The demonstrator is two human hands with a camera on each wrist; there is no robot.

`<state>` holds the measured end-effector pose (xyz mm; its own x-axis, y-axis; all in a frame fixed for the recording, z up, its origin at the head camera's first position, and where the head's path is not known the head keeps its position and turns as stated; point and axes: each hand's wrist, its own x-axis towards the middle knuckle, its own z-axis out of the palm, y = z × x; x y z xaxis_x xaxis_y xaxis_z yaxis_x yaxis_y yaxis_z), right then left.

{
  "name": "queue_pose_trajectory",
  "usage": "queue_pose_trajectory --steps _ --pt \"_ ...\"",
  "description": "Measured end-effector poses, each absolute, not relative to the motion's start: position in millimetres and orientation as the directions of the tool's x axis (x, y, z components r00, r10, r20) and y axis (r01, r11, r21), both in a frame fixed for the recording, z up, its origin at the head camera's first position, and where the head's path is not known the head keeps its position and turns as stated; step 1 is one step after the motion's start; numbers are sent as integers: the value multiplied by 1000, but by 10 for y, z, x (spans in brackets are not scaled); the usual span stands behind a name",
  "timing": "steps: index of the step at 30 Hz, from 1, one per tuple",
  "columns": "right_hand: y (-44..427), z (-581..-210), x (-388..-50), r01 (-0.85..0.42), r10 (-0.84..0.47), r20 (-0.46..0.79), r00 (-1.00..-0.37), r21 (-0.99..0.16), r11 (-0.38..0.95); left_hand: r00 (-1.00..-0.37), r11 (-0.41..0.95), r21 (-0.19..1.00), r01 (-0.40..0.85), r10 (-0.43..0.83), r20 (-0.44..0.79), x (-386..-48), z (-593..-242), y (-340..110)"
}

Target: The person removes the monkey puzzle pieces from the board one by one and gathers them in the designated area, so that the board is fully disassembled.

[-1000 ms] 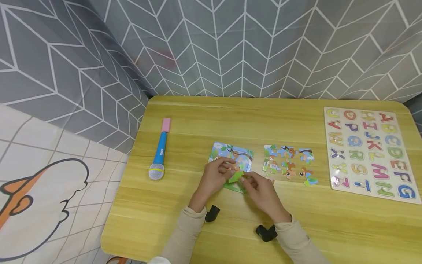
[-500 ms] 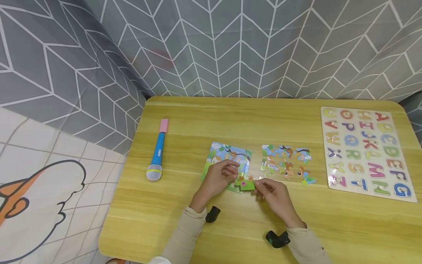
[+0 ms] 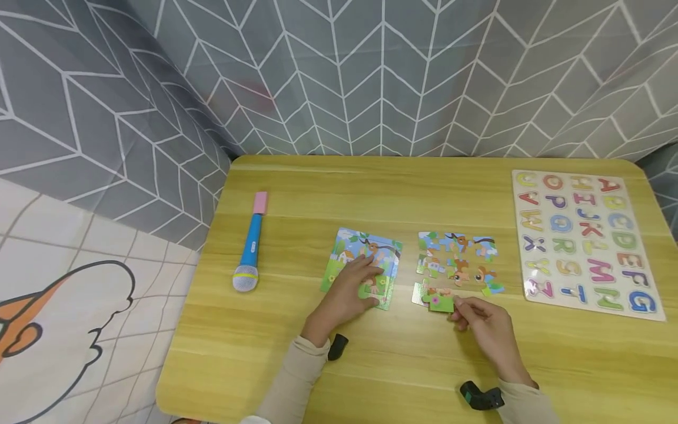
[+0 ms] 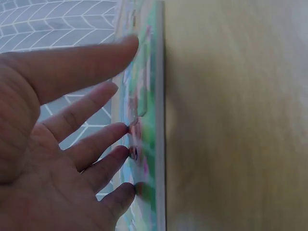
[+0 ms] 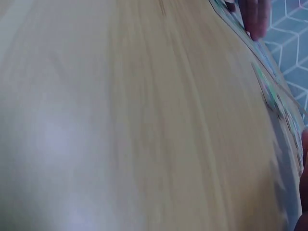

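My left hand [image 3: 343, 295] rests over the square picture puzzle board [image 3: 345, 238], fingers spread, fingertips touching its face. In the left wrist view those fingers reach the board's surface from the side, with the thumb held apart. My right hand [image 3: 488, 331] pinches a green jigsaw piece [image 3: 442, 303] with a pink flower between thumb and fingers, at its right edge. It is held just over a pale piece [image 3: 417, 294] on the table. Behind it lie several loose jigsaw pieces [image 3: 432, 265] with animal and house pictures. The right wrist view is blurred and shows only the fingers' edge.
A wooden alphabet board [image 3: 598, 303] with coloured letters lies at the right. A blue toy microphone [image 3: 251, 241] lies at the left, touching a pink block [image 3: 260, 202]. Black curved wrist mounts [image 3: 479, 396] sit by both wrists. A patterned grey curtain [image 3: 360, 76] hangs behind the table.
My right hand has carried the green jigsaw piece rightward from the puzzle board to the loose pieces. My left hand has let go of it and stays over the board, its fingers spread wider.
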<state>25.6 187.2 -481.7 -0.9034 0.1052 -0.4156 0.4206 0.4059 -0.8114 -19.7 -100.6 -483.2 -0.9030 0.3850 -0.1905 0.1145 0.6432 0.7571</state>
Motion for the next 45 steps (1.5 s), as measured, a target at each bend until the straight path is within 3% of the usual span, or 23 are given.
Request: queue_pose_trajectory --steps 10,19,28,45 --pt "2066 -4823 336 493 210 -448 -869 -751 440 -928 702 706 93 318 -193 -202 -4831 -938" --pt "2058 -4859 342 393 233 -317 -919 -725 565 -937 691 719 73 295 -188 -205 -4825 -964" --pt "2068 -4832 286 416 190 -388 -902 -665 620 -896 695 699 166 402 -187 -220 -4806 -1055" --pt "2064 -4842 248 376 176 -352 -919 -656 655 -918 723 678 136 348 -188 -244 -4859 -993"
